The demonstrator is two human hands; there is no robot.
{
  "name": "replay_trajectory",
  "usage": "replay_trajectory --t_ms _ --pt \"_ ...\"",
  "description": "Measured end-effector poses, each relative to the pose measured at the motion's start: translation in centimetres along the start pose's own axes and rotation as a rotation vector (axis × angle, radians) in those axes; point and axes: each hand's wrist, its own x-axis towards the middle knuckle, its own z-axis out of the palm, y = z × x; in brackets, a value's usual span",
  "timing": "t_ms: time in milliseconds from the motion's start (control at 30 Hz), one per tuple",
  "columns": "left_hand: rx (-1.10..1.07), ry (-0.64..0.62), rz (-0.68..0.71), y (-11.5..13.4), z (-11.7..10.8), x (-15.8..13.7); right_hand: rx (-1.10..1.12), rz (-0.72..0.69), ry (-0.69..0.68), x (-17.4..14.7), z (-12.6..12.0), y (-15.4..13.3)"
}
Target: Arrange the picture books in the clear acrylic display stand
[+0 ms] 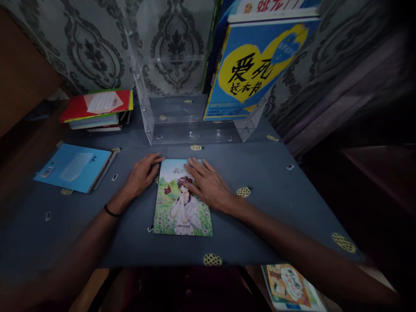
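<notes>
A thin book (182,216) with an illustrated cover of a figure among flowers and a red butterfly lies flat on the grey-blue tablecloth (260,169). My right hand (209,184) rests spread on its upper right part, covering some of the title. At the book's upper left corner is my left hand (143,173), fingers stretched out, the tips at or very near the edge. A dark band circles the left wrist. Neither hand grips anything.
Behind the book stands a clear acrylic rack (175,132) holding upright books, a blue-and-yellow one (260,65) in front. To the left are a stack of books with a red top (100,104) and a light-blue book (76,167). Below the table's front edge lies another book (289,286).
</notes>
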Motion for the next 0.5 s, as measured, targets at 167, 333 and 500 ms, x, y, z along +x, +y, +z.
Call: replay_trajectory --t_ms 167,333,500 --pt "0.093 -0.009 0.037 0.4 0.0 -0.1 0.09 0.043 0.042 -0.9 -1.2 1.4" --pt "0.341 -0.112 0.166 1.3 0.4 -0.3 0.298 0.103 0.071 -0.5 -1.9 2.6" --pt "0.423 -0.319 0.294 2.1 0.6 0.7 0.406 0.132 0.092 -0.3 -2.5 2.9"
